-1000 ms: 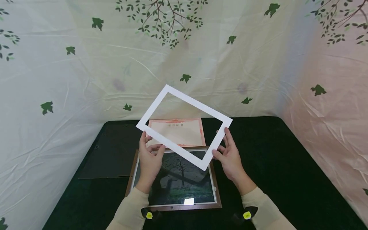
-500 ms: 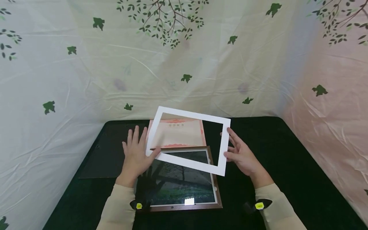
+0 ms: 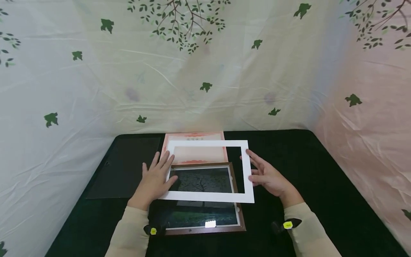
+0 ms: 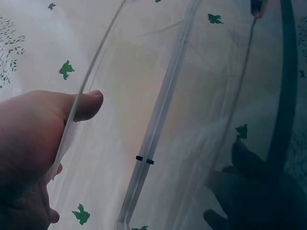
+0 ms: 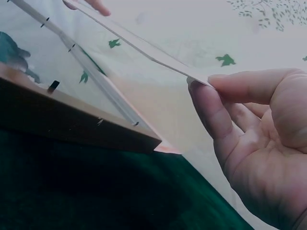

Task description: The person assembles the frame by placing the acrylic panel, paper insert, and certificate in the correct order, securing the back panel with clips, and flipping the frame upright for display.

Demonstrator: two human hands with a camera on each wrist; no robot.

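A white mat board [image 3: 208, 196] hangs level, just above a brown picture frame [image 3: 239, 214] with dark reflecting glass. My left hand [image 3: 154, 180] holds the mat's left border, the thumb [image 4: 84, 105] lying against its thin edge [image 4: 96, 72]. My right hand [image 3: 268, 176] pinches the right border between thumb and fingers [image 5: 249, 120]. In the right wrist view the mat [image 5: 144, 50] floats clear of the frame's wooden corner [image 5: 72, 127]. A pink-bordered certificate [image 3: 196, 155] lies flat behind the frame and shows through the mat's opening.
A dark backing board [image 3: 125, 167] lies on the black table cloth [image 3: 305, 178] left of the frame. A leaf-printed fabric backdrop [image 3: 205, 71] closes off the back and both sides. Small clips [image 4: 145, 159] line the frame's inner edge.
The mat has come down from a raised, tilted pose and turned square over the frame. Both hands lowered with it, staying on its left and right borders.
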